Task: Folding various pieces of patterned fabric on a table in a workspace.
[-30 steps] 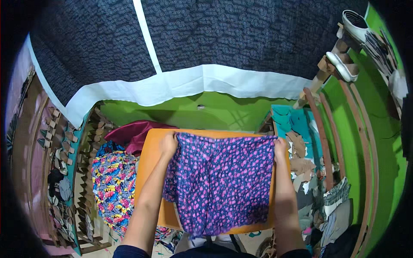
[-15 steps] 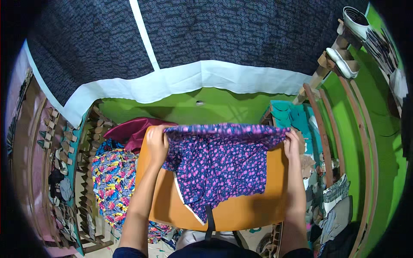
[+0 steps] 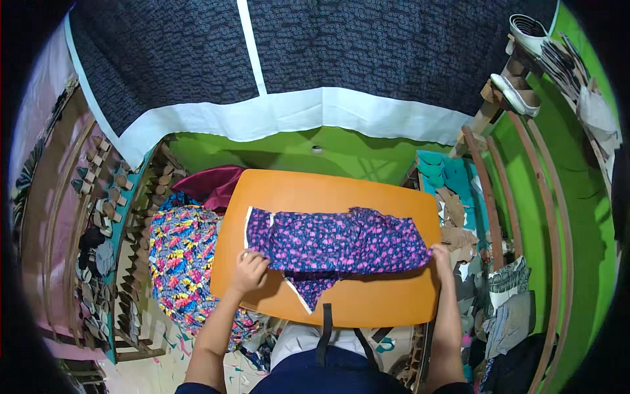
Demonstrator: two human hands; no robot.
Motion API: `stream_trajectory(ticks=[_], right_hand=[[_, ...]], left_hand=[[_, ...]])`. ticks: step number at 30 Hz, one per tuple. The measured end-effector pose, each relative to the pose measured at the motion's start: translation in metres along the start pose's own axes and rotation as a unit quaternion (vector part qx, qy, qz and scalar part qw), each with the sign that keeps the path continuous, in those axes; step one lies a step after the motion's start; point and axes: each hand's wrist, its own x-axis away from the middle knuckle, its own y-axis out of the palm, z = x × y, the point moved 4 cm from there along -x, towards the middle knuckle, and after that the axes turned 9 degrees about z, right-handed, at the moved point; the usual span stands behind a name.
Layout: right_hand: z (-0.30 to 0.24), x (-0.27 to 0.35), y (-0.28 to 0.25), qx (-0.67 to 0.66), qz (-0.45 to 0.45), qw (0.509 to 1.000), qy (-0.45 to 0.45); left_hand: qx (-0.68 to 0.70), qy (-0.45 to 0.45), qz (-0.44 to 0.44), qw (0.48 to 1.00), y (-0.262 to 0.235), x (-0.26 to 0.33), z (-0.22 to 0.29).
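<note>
A navy fabric piece with pink flowers lies folded over itself on the orange tabletop. Its fold runs along the near side, and a pointed lower layer with a white edge pokes out beneath it toward me. My left hand pinches the near left corner of the fold. At the right end, my right hand grips the other corner between its fingers, close to the table's right edge. White trim runs down the cloth's left edge.
Left of the table sits a heap of multicoloured printed cloth, with maroon satin behind it. Wooden racks of shoe forms stand further left. Teal and brown scraps lie on the right. A dark patterned curtain hangs ahead.
Both hands have come down toward me with the raised edge of the cloth, folding it over. More of the tabletop's far part shows now.
</note>
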Motion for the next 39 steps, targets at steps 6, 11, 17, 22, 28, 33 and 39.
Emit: stream_trajectory(ticks=[6,11,17,22,28,33,39], right_hand=[[-0.003,0.022,0.052,0.466,-0.028,0.881,-0.082],[-0.050,0.033,0.103,0.500,0.175,0.787,-0.316],[-0.045,0.068,0.220,0.456,-0.003,0.811,-0.367],[-0.006,0.065,0.208,0.487,-0.042,0.815,-0.311],[0.007,0.052,0.158,0.454,-0.012,0.845,-0.281],[0.022,0.106,0.202,0.438,0.104,0.886,-0.109],[0.020,0.104,0.226,0.531,0.056,0.837,-0.118]], left_hand=[[0.135,0.056,-0.102,0.984,0.022,-0.001,0.029],[0.120,-0.034,-0.096,0.988,0.068,-0.054,0.057],[0.108,-0.080,-0.134,0.982,0.121,-0.059,0.110],[0.076,-0.085,-0.222,0.968,0.128,-0.012,0.085],[0.110,-0.104,-0.193,0.969,0.096,0.003,0.024],[0.112,-0.136,-0.081,0.981,0.115,-0.052,0.001],[0.075,-0.114,-0.153,0.979,0.163,-0.068,0.010]])
